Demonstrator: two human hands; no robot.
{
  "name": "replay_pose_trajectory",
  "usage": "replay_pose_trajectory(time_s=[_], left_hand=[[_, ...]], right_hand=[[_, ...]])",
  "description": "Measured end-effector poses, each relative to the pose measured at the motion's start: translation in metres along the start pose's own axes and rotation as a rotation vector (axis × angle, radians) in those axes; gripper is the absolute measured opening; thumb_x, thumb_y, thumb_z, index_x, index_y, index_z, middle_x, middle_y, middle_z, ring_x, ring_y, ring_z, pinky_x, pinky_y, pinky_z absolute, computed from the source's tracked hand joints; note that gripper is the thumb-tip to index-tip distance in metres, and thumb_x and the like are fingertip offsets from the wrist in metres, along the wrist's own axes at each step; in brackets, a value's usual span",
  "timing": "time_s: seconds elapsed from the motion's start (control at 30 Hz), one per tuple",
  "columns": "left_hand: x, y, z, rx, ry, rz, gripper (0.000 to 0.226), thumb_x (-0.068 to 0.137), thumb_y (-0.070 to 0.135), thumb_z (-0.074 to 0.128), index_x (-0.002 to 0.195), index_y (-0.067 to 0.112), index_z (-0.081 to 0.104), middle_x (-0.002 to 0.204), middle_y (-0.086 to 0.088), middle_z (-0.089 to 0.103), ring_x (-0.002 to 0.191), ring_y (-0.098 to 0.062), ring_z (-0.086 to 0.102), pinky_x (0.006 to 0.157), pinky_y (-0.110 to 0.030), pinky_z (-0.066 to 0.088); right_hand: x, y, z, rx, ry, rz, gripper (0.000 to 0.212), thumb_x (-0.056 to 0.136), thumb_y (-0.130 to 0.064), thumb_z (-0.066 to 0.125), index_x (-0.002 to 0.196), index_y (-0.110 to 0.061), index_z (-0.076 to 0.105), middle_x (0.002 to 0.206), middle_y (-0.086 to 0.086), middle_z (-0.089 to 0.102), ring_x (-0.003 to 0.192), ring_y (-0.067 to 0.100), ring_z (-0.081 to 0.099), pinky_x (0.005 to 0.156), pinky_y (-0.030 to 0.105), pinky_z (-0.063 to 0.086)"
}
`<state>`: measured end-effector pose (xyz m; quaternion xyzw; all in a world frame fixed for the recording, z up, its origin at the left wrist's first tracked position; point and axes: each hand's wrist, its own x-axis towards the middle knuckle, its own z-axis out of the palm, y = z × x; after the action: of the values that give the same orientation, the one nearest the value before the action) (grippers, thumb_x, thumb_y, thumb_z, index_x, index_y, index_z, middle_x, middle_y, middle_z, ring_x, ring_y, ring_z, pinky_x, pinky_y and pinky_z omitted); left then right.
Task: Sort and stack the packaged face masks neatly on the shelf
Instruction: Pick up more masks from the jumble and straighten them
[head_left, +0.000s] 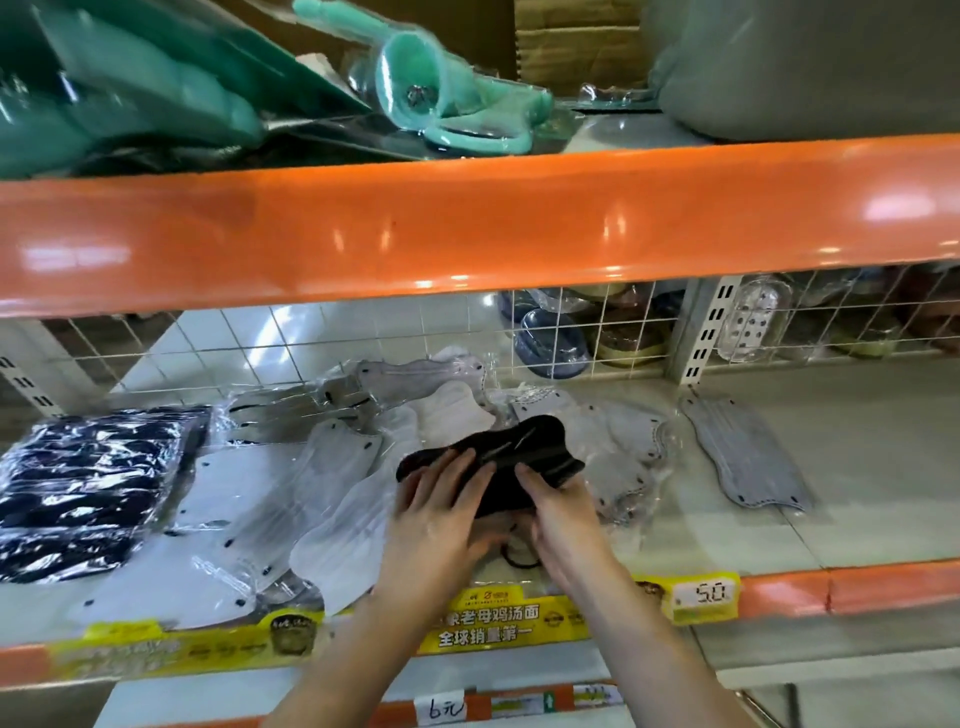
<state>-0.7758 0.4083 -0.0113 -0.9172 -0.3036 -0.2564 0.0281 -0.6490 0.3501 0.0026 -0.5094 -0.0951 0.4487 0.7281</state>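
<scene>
The black mask pack (511, 457) is held between the left hand (441, 512) and right hand (558, 512), fingers curled over its near edge above the white masks (291, 499) on the shelf (883, 467), and is best squared flat before being stacked with the dark packs (88, 483).

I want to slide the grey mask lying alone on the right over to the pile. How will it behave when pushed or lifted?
The grey mask lies flat and thin, so it is probably light and floppy, sagging if lifted by one end. It seems to sit in clear film on the smooth shelf, so a push would likely make it slide easily.
</scene>
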Motion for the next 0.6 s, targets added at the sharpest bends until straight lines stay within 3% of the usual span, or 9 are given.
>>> replay_pose_trajectory(time_s=[0.07,0.13,0.2,0.27,0.37,0.47,0.53,0.6], left_hand=[[-0.005,-0.012,-0.003,-0.018,0.004,0.008,0.05,0.073,0.033,0.057,0.121,0.017,0.061,0.123,-0.004,0.064,0.11,-0.023,0.061,0.088,-0.039,0.05],[-0.009,-0.026,-0.009,-0.056,0.054,0.001,0.055,0.059,0.012,0.062,0.114,0.014,0.067,0.113,-0.005,0.069,0.1,-0.023,0.067,0.083,-0.036,0.052],[-0.011,-0.043,-0.017,-0.051,0.128,0.0,0.048,0.062,0.009,0.052,0.105,0.013,0.072,0.105,-0.004,0.072,0.093,-0.022,0.07,0.082,-0.034,0.053],[-0.012,-0.061,-0.024,-0.042,0.196,0.002,0.041,0.069,0.007,0.045,0.098,0.011,0.075,0.101,-0.004,0.073,0.088,-0.021,0.071,0.08,-0.03,0.051],[-0.014,-0.09,-0.033,-0.016,0.263,-0.015,0.04,0.072,0.003,0.042,0.093,0.01,0.075,0.097,-0.004,0.074,0.083,-0.021,0.071,0.078,-0.029,0.044],[-0.013,-0.108,-0.037,0.006,0.308,-0.031,0.038,0.074,0.004,0.045,0.095,0.012,0.076,0.097,-0.002,0.074,0.084,-0.021,0.07,0.077,-0.029,0.048],[-0.017,-0.127,-0.042,-0.001,0.335,-0.001,0.037,0.074,0.003,0.046,0.094,0.012,0.076,0.098,0.0,0.074,0.087,-0.02,0.07,0.079,-0.029,0.048],[-0.022,-0.146,-0.048,0.006,0.341,0.038,0.039,0.073,-0.001,0.047,0.093,0.013,0.077,0.097,0.0,0.074,0.088,-0.019,0.07,0.079,-0.03,0.05]], right_hand=[[-0.003,0.003,0.013,-0.114,-0.01,-0.045,0.015,0.091,0.003,0.057,0.102,-0.003,0.064,0.093,0.011,0.07,0.084,0.022,0.069,0.073,0.033,0.056],[-0.004,0.008,0.023,-0.425,0.002,-0.196,0.025,0.088,0.003,0.06,0.113,0.0,0.061,0.097,0.006,0.069,0.09,0.016,0.066,0.082,0.028,0.054],[-0.002,0.016,0.032,-0.781,0.08,-0.436,0.049,0.082,0.003,0.064,0.129,-0.001,0.05,0.119,0.01,0.06,0.114,0.023,0.055,0.102,0.035,0.042],[-0.004,0.022,0.039,-1.03,0.213,-0.692,0.064,0.077,0.004,0.065,0.136,-0.005,0.044,0.13,0.013,0.05,0.123,0.029,0.044,0.105,0.042,0.038],[-0.006,0.03,0.056,-1.242,0.139,-1.049,0.041,0.082,-0.016,0.062,0.123,-0.012,0.057,0.126,0.009,0.055,0.12,0.028,0.048,0.1,0.047,0.043],[-0.009,0.04,0.07,-1.423,-0.093,-1.105,0.04,0.079,-0.037,0.063,0.114,-0.018,0.06,0.12,0.001,0.06,0.113,0.019,0.053,0.1,0.037,0.043],[-0.01,0.052,0.087,-1.508,-0.146,-1.062,0.042,0.069,-0.019,0.074,0.11,-0.019,0.064,0.113,-0.001,0.064,0.103,0.019,0.06,0.091,0.033,0.049],[-0.009,0.064,0.102,-1.509,-0.142,-1.003,0.049,0.059,0.001,0.067,0.105,-0.015,0.068,0.104,0.001,0.068,0.09,0.022,0.067,0.076,0.03,0.054]])
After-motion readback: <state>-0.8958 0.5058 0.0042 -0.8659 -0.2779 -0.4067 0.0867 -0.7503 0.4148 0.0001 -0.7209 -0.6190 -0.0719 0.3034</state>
